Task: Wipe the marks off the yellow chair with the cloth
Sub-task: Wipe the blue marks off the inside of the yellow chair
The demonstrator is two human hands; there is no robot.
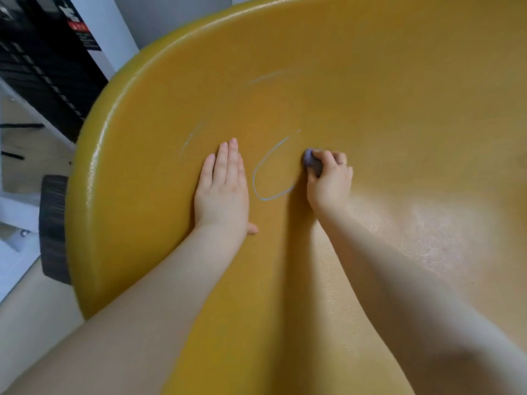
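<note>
Right now my right hand [330, 181] has its fingers [328, 159] curled tight around the cloth [311, 162], a small purplish wad pressed against the yellow chair [399, 95] near the middle of its seat. The thing that matters is the blue loop mark [266, 173]: it lies just to the left of the cloth, between my two hands, with its long axis running from the near side up and away toward the cloth's top. My right hand is the nearer one to it and the only one with the cloth. My left hand [222, 189] lies flat and spread on the seat, fingers straight, gripping nothing, bracing nearer the chair's left rim. Two fainter streaks [189, 136] sit farther out toward that rim. I judge a leftward sweep comes next.
</note>
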